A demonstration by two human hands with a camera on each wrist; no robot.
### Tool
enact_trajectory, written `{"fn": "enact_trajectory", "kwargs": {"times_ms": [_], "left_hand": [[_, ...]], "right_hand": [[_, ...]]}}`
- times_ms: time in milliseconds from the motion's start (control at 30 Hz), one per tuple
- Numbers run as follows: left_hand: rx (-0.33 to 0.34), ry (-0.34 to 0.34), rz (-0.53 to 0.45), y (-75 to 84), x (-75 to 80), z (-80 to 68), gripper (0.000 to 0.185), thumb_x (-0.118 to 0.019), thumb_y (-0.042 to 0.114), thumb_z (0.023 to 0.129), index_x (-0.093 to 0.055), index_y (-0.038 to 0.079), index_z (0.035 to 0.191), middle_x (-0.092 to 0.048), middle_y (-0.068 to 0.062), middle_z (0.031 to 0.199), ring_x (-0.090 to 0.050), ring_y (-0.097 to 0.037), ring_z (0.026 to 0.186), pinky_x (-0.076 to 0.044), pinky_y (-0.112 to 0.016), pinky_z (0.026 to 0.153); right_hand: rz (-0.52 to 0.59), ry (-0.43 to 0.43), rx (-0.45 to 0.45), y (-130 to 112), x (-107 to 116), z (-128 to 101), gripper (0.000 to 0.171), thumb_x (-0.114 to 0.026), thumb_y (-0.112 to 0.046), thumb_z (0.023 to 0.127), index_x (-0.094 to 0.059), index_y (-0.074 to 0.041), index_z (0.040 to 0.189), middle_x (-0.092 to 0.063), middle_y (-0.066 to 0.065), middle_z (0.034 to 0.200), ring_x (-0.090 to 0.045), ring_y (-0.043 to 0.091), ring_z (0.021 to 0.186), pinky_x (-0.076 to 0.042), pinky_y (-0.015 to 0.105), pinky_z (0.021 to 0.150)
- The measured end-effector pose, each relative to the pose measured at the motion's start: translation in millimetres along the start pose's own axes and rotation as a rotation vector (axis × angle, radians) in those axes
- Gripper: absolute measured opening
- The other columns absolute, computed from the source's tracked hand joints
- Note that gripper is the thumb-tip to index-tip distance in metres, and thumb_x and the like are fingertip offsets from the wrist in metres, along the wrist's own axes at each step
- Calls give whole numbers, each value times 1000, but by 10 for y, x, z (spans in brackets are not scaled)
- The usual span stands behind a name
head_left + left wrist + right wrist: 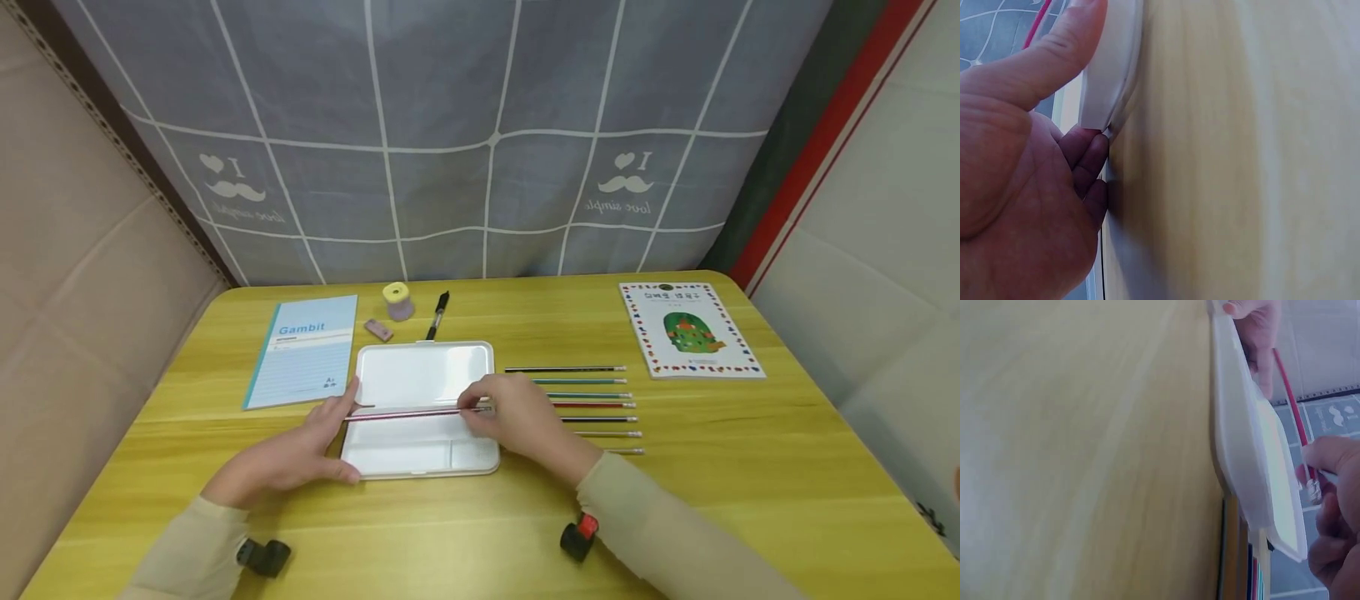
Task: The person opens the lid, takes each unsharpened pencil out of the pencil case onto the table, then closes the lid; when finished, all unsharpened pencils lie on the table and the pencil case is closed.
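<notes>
An open white pencil case [423, 375] lies on the table, its lid folded back. My left hand [311, 442] grips the case's left end. The thumb is at the near corner and the other fingers are along the side; in the left wrist view the fingertips [1091, 162] are curled against its edge. With thumb and fingers my right hand [517, 417] pinches a red pencil [405, 414] near its silver-ferruled end [1314, 490]. Level and lengthwise, the pencil spans the case close to the hinge, its far end by my left hand. The case's lower tray [397, 456] shows a small compartment at right.
Several pencils [592, 406] lie in a row right of the case, partly behind my right hand. Behind the case are a pen [438, 315], an eraser [378, 330] and a yellow-topped round container [398, 302]. A notebook [303, 354] lies left, a picture book [690, 331] right.
</notes>
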State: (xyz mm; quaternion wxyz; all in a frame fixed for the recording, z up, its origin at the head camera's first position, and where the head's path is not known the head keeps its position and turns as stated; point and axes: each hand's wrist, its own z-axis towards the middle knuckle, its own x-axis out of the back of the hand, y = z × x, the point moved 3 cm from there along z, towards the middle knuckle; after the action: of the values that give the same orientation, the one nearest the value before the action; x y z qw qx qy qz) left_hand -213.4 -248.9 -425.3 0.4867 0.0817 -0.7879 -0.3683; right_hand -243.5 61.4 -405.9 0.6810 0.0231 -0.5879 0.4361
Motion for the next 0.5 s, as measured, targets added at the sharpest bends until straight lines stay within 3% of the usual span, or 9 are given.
{"fn": "enact_trajectory", "kwargs": {"times_ms": [133,267,500], "left_hand": [[1,1,2,2,-3,4,132,-82,48,85,14,6,165,-10,-32,166,-9,-53,152,-17,-72,117],[-5,4,13,2,-4,3,132,-82,48,85,14,4,165,-16,-32,164,-11,-53,151,-19,-72,116],[-37,14,31,14,-6,1,131,-81,48,85,12,1,164,-25,-30,160,-19,-50,148,-23,-71,115]], "right_hand": [[171,47,-19,138,106,-54,5,-82,-13,92,-84,-17,94,-76,-8,89,-54,3,63,-48,23,57],[277,86,-95,310,209,-131,7,-81,-13,93,-84,-17,96,-76,-7,92,-52,5,61,-45,24,54],[235,135,-191,577,362,-276,7,-81,-16,92,-84,-18,98,-72,-7,96,-55,11,71,-47,26,61]]}}
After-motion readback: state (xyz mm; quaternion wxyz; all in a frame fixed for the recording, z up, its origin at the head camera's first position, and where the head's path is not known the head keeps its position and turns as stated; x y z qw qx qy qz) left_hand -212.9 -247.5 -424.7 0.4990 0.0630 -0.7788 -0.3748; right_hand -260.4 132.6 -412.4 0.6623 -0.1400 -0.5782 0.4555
